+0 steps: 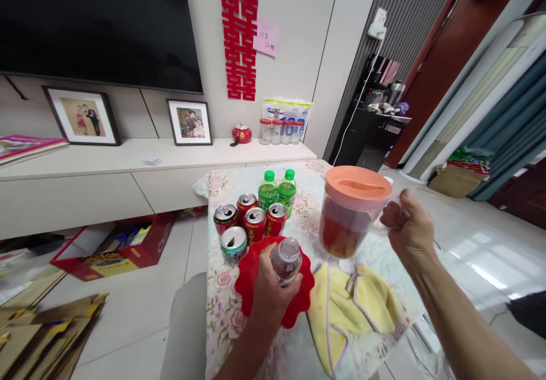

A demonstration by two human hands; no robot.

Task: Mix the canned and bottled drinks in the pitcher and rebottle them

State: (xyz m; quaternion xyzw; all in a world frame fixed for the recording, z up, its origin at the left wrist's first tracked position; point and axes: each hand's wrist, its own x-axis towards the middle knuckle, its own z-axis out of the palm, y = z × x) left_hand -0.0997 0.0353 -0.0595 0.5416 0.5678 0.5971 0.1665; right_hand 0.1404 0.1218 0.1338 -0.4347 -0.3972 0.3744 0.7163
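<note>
My left hand [274,286] is closed around a small clear bottle [288,256], its open mouth facing up, over a red scalloped plate [303,297]. What is in the bottle is hard to make out. On the right, my right hand [408,221] has its fingers curled round the handle of a clear pitcher [347,215]. The pitcher has an orange lid and reddish-brown liquid in its lower part. A yellow cloth [362,300] with purple edging lies crumpled in front of the pitcher. Several opened drink cans [255,225] stand beyond the plate.
Two green-capped bottles [268,191] stand behind the cans on the flowered tablecloth [224,312]. A white cabinet [179,161] along the wall bears picture frames and lidded jars [281,132]. On the floor at left are a red box [119,249] and folded cardboard [46,334].
</note>
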